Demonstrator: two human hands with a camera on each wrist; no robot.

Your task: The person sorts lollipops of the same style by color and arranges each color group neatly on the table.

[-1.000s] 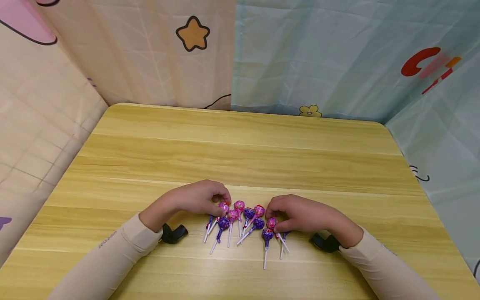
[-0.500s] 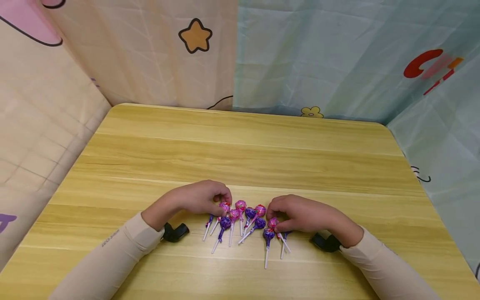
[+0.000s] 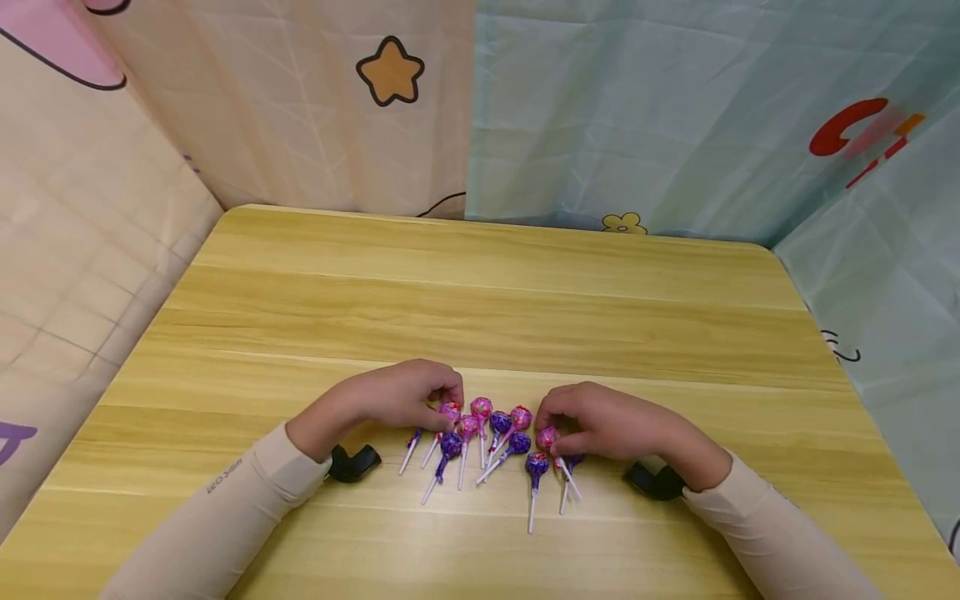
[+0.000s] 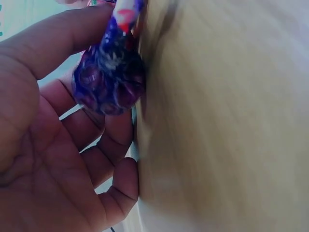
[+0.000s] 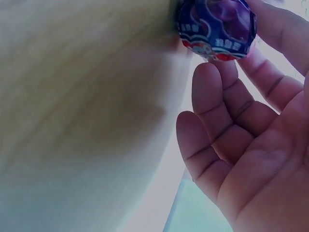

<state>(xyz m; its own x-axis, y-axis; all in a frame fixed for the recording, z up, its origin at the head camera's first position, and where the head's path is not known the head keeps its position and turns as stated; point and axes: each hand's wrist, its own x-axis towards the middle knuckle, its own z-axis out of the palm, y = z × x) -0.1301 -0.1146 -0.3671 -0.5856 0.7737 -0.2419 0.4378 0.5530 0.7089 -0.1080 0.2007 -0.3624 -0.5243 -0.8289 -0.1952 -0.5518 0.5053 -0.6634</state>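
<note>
Several lollipops in pink and purple wrappers lie in a loose cluster at the front middle of the table. My left hand (image 3: 405,396), at the cluster's left end, holds a pink lollipop (image 3: 450,411) between thumb and fingers. Beneath that hand lies a purple lollipop (image 4: 108,79), close to the thumb in the left wrist view. At the right end my right hand (image 3: 611,421) pinches another pink lollipop (image 3: 547,438) by its head. A purple lollipop (image 5: 217,29) sits by the right fingers, hiding most of the pink one in the right wrist view.
Between the hands lie more lollipops, among them a purple one (image 3: 450,446) and a pink one (image 3: 481,407). The wooden table (image 3: 480,292) reaches back to printed curtains (image 3: 600,108). Black wrist cameras (image 3: 352,463) sit under both wrists.
My right hand has shifted slightly away from the table's front edge, its pink lollipop along with it. Under the left hand, the purple lollipop's stick has swung a little left.
</note>
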